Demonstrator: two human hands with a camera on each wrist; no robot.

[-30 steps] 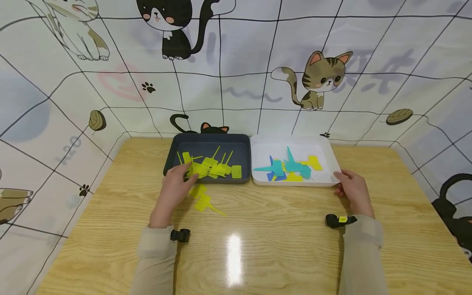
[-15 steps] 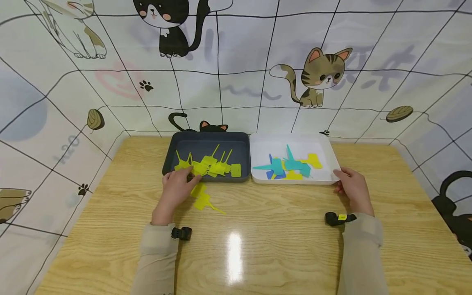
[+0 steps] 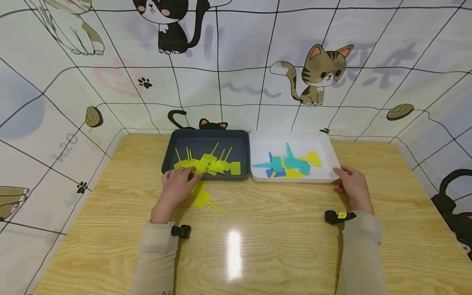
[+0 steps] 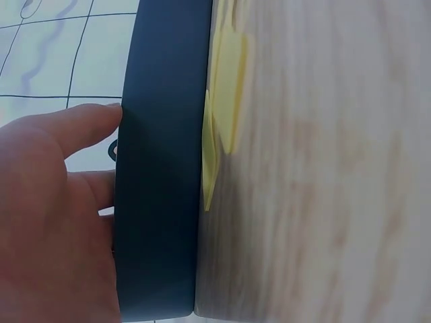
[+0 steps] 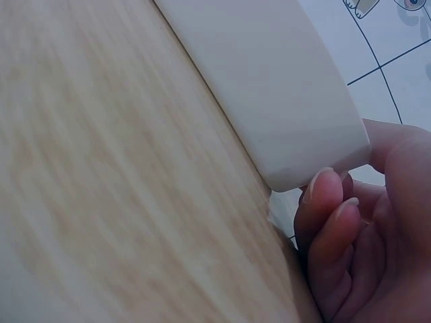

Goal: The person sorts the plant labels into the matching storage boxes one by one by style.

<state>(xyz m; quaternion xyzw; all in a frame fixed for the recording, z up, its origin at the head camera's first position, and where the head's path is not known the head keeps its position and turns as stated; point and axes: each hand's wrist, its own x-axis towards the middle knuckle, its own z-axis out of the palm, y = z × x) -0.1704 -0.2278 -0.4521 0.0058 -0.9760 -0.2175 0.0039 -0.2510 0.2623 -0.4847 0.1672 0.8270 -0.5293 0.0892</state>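
My left hand reaches over the front left rim of a dark grey tray, its fingertips by the yellow tags inside. In the left wrist view the thumb lies at the rim, apart from the other fingers, whose tips are hidden behind the tray wall. Several yellow T-shaped plastic tags lie heaped in this tray. My right hand grips the front right corner of a white tray, thumb at the rim and fingers curled beside the corner. Teal tags, yellow tags and blue tags lie in it.
More yellow tags lie on the wooden table just in front of the dark tray, partly behind my left hand. Both trays stand side by side near the cat-print backdrop, which rises behind and beside the table.
A yellow tag at my left fingertips has been lowered onto the heap and let go. The left hand has drawn back slightly. My right hand has kept its grip on the white tray.
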